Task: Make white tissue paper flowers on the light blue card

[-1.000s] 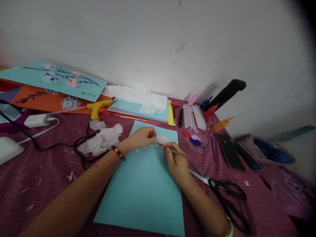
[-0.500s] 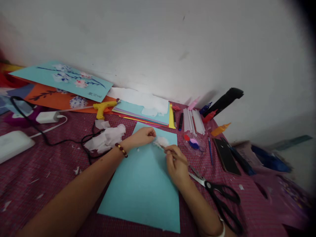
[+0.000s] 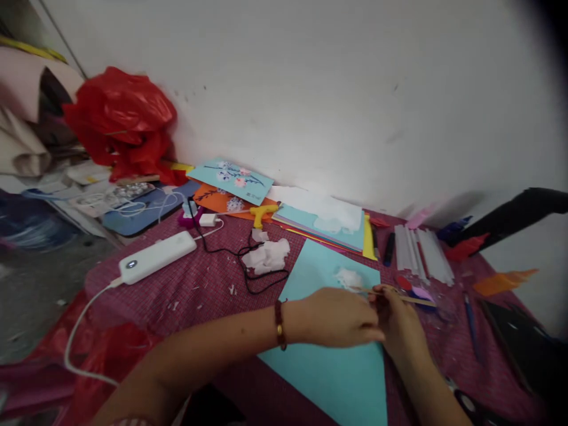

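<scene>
A light blue sheet of paper (image 3: 331,367) lies on the red checked cloth before me, with a small white tissue tuft (image 3: 348,277) near its far end. My right hand (image 3: 397,322) is closed round a thin wooden stick (image 3: 417,300) whose tip points toward the tuft. My left hand (image 3: 335,316), a bead bracelet on its wrist, reaches across the sheet with fingers stretched toward the right hand, touching it or nearly so.
Crumpled white tissue (image 3: 266,254), a black cord and a yellow glue gun (image 3: 261,213) lie left of the sheet. A white power bank (image 3: 155,257), stacked coloured papers (image 3: 328,228), white sticks (image 3: 421,245), markers and a red plastic bag (image 3: 119,121) surround it. A wall stands behind.
The view has swung left and pulled back. My left hand has left the tissue tuft and moved right across the sheet to my right hand, which still holds the stick.
</scene>
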{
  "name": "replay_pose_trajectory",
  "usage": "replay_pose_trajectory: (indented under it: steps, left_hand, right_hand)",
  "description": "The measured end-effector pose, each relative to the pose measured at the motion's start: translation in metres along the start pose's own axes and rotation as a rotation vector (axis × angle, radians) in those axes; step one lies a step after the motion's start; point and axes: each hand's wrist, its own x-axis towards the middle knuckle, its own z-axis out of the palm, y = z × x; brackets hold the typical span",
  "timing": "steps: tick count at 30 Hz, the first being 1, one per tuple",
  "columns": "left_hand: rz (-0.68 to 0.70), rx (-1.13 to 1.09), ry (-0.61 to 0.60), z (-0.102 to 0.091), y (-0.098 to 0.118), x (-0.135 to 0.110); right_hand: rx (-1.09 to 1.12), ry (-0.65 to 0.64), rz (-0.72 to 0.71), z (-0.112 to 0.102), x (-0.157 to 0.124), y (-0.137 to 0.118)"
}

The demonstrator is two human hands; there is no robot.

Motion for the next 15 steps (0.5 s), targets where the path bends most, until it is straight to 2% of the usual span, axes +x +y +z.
replay_pose_trajectory:
  steps: [2,5,8,11,13,15]
  left_hand:
    - [-0.091,0.085,-0.088,-0.002,0.006,-0.032]
    - [-0.263,0.214,-0.131,-0.023,-0.012,-0.076]
    - [-0.385,0.373,0.008,-0.056,-0.046,-0.102]
    - [-0.533,0.487,0.252,-0.079,-0.078,-0.109]
    - [-0.585,0.548,0.346,-0.084,-0.091,-0.106]
    - [-0.612,0.598,0.352,-0.081,-0.099,-0.1]
  right_hand:
    - [0.007,-0.008,0.027,-0.001,0.0,0.001]
    - [-0.001,-0.015,0.025,-0.002,0.001,0.003]
    - [-0.021,-0.032,-0.006,-0.001,0.001,0.007]
    - [-0.037,-0.03,-0.016,-0.001,0.0,0.009]
    - [-0.034,-0.03,-0.018,-0.001,0.0,0.009]
    - [-0.029,-0.029,-0.021,-0.001,0.001,0.009]
